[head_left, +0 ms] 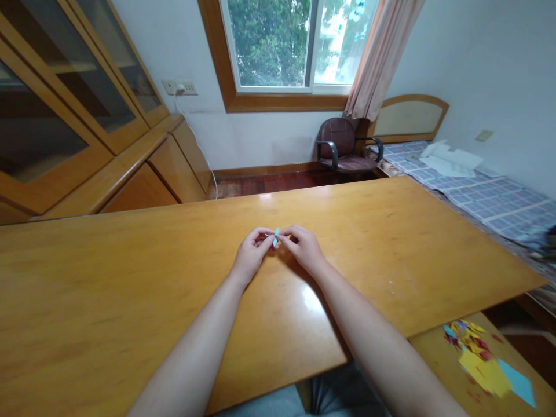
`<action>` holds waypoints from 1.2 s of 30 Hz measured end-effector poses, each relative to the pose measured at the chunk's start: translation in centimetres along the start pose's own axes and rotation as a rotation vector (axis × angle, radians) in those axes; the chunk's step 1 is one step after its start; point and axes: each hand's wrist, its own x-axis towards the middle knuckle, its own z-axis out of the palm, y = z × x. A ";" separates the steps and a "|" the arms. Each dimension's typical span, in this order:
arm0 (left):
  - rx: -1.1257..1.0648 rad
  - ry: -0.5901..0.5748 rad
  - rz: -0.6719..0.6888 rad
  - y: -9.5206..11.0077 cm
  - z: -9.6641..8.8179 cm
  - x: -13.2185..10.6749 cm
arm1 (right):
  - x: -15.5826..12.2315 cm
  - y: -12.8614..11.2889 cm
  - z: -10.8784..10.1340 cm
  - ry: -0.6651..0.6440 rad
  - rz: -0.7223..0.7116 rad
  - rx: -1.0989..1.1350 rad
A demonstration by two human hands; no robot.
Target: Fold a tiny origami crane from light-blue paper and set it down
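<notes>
A small light-blue piece of folded paper (275, 236) is pinched between my two hands, held just above the wooden table. My left hand (254, 249) has its thumb and fingers closed on the left side of the paper. From the right, my right hand (302, 246) grips the opposite edge between thumb and forefinger. The paper has narrow pointed parts sticking up and down; its exact shape is too small to make out. A bit of dark red shows under my left fingertips, and I cannot tell what it is.
The wooden table (130, 278) spreads around my hands. On a lower surface at right lie several folded paper pieces (467, 339), yellow sheets (486, 373) and a blue sheet (516, 382). Beyond are a cabinet (130, 168), an armchair (341, 145) and a bed (490, 197).
</notes>
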 end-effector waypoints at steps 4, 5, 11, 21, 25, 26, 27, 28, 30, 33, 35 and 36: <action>-0.009 -0.005 -0.004 0.0 0.0 0.0 | 0.0 0.0 0.0 0.006 0.005 -0.007; -0.010 -0.006 -0.008 0.0 0.0 0.0 | 0.0 0.0 0.0 0.006 0.006 -0.009; -0.010 0.014 -0.010 0.3 0.1 -0.1 | 0.0 0.3 0.0 0.014 0.031 -0.018; -0.017 0.050 -0.005 0.2 0.1 0.0 | 0.2 -0.3 -0.2 0.052 0.106 0.037; 0.011 0.043 -0.024 0.2 0.1 0.0 | 0.1 -0.2 -0.2 0.067 0.100 0.044; 0.014 0.041 -0.025 0.2 0.1 0.0 | 0.1 -0.2 -0.2 0.067 0.096 0.045; 0.015 0.041 -0.027 0.3 0.1 0.0 | 0.1 -0.1 -0.1 0.065 0.094 0.046; 0.014 0.041 -0.028 0.4 0.1 -0.1 | 0.1 -0.1 -0.1 0.063 0.095 0.047; 0.016 0.043 -0.033 0.6 0.2 -0.1 | 0.1 -0.1 -0.1 0.058 0.105 0.048; 0.024 0.047 -0.035 0.7 0.2 -0.1 | 0.1 -0.2 -0.1 0.056 0.115 0.049; 0.028 0.048 -0.031 0.6 0.2 -0.1 | 0.1 -0.3 -0.2 0.057 0.116 0.048; 0.030 0.047 -0.030 0.5 0.1 0.0 | 0.2 -0.3 -0.2 0.056 0.114 0.047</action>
